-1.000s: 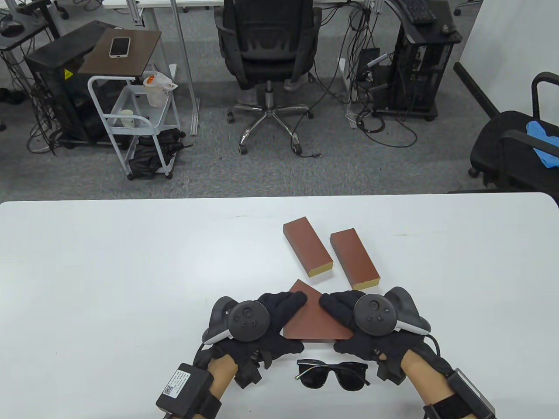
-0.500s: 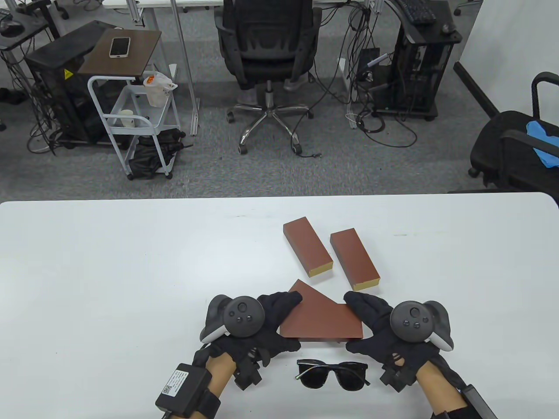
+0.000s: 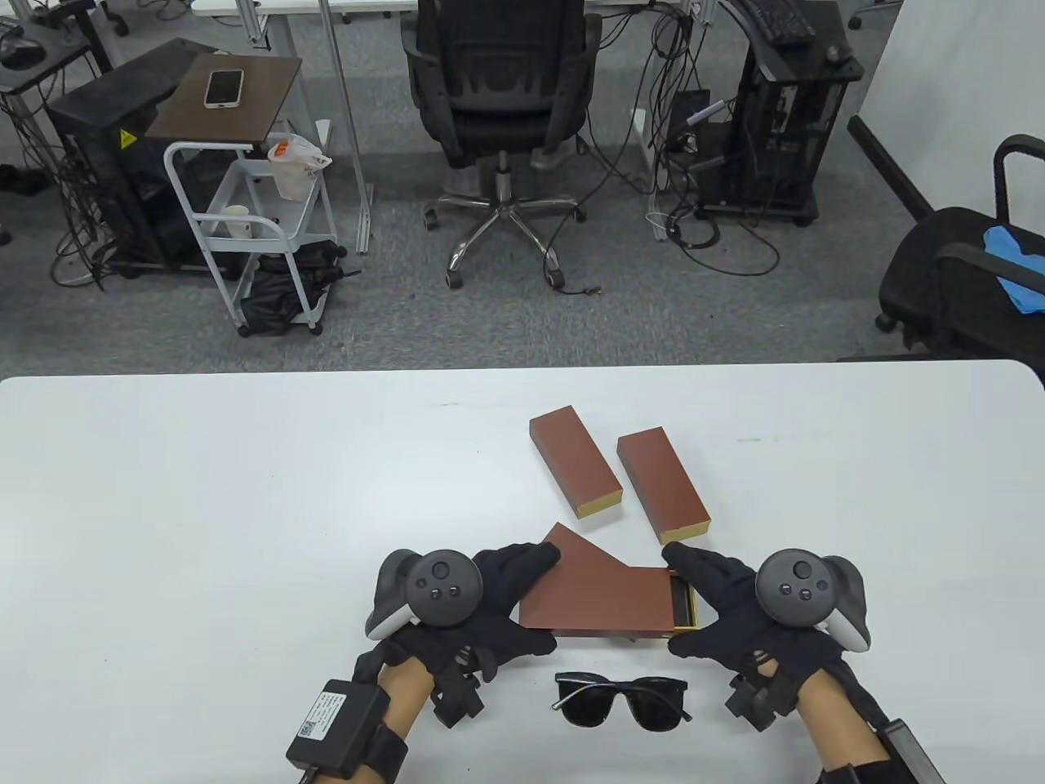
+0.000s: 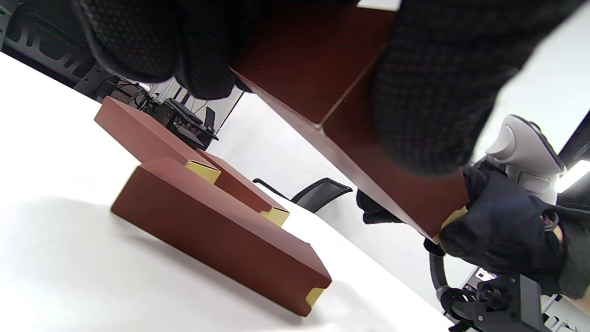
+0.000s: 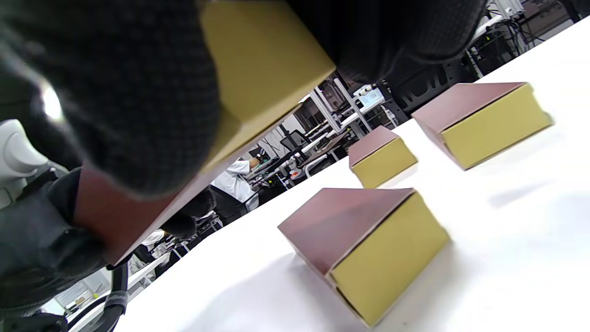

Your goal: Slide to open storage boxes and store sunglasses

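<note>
Between both hands [image 3: 608, 600], box [image 3: 600, 604] lies left-right.

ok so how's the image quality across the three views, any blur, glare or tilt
Table view: sharp and evenly lit, soft shadows under the sunglasses. Left wrist view: steeply tilted, the left hand fills the top as a soft, out-of-focus mass; the boxes are fairly crisp. Right wrist view: tilted, the right hand is heavily blurred with a bright spot at left; the box fronts look slightly smeared.
</note>
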A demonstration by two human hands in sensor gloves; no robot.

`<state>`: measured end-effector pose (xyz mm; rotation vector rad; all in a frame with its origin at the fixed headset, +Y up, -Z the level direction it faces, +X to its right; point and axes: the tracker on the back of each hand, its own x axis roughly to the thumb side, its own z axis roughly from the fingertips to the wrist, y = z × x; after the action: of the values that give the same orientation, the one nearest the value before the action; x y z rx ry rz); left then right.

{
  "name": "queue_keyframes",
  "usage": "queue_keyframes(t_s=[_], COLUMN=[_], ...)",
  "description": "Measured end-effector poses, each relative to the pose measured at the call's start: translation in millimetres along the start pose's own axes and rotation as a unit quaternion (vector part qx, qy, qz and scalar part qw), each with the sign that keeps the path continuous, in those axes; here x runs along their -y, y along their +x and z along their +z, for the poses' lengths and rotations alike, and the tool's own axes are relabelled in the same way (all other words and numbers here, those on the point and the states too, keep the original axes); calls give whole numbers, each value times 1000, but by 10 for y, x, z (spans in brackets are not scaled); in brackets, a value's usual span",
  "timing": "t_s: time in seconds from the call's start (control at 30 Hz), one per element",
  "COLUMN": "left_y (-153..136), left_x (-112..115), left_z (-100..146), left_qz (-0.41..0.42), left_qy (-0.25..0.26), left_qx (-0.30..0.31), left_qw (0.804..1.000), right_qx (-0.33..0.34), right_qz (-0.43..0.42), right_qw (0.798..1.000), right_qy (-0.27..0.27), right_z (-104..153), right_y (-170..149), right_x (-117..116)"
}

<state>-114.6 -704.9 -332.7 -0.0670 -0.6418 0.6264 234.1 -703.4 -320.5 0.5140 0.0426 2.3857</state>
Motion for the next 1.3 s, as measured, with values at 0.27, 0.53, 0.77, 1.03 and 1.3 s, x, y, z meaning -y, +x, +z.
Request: queue_keyframes(t_s=[0.27,0.53,0.77,1.03,1.3], left_y=[-165,-254,-380,-421,-421], left_x=[-44,-37,51,243,317], left_z=[37,65,110,110,153], left_qz=[36,123,332,505,556], left_qy=[5,33,60,26,33], left_qx=[-24,-43,-146,-181,-212], left_qw=[999,991,930,844,803], right_qx=[-31,-32,-15,-9,-9], right_qz=[-54,-84,-110,-133,-130], right_qw=[998,996,992,989,990], right_qy=[-9,-24,-57,-64,-56], right_z=[72,97,105,97,86], right_y=[-221,-282,-213,-200,-173], right_x=[200,253,292,269,211])
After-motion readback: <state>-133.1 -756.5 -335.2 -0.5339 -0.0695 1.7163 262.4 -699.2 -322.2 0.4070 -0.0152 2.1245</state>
